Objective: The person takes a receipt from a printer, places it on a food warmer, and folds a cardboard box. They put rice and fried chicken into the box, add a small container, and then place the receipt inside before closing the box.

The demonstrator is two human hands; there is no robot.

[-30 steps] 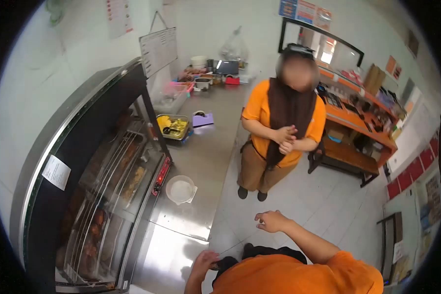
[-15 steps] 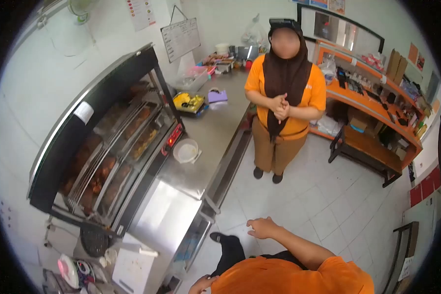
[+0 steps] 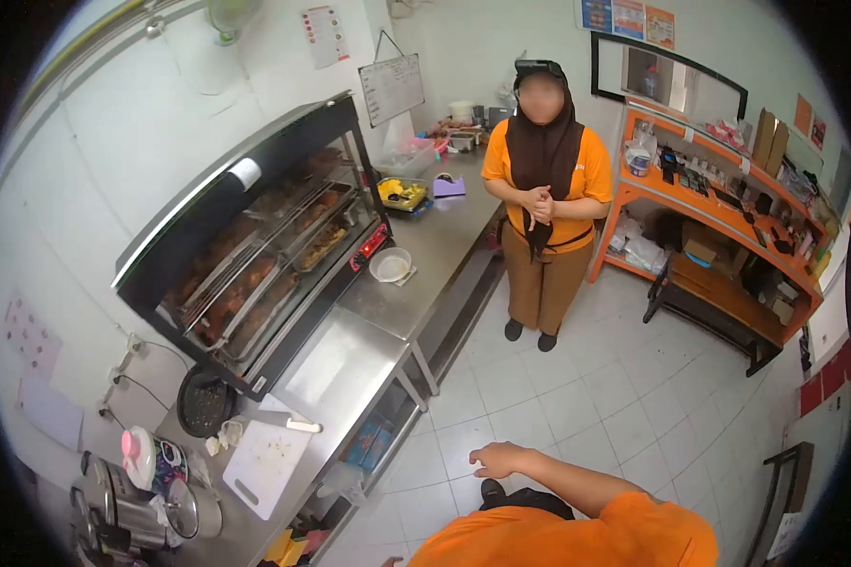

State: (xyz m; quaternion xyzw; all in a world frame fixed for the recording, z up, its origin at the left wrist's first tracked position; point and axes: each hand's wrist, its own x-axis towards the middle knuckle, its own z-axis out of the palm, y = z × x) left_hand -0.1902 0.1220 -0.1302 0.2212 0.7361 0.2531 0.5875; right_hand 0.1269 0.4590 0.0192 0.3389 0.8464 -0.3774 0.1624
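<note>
Two things, the board (image 3: 267, 468) and the knife (image 3: 303, 426) at its edge, have come fully into view on the counter (image 3: 336, 354), apart from our empty, loosely open right hand (image 3: 497, 460); our left hand's (image 3: 393, 561) fingers we cannot tell.

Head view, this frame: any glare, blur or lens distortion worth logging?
Head view: strong fisheye bending, corners blacked out in a rounded border; pale glare on the steel counter beside the display cabinet; whiteboard writing too faint to read; right hand without obvious motion blur.
</note>
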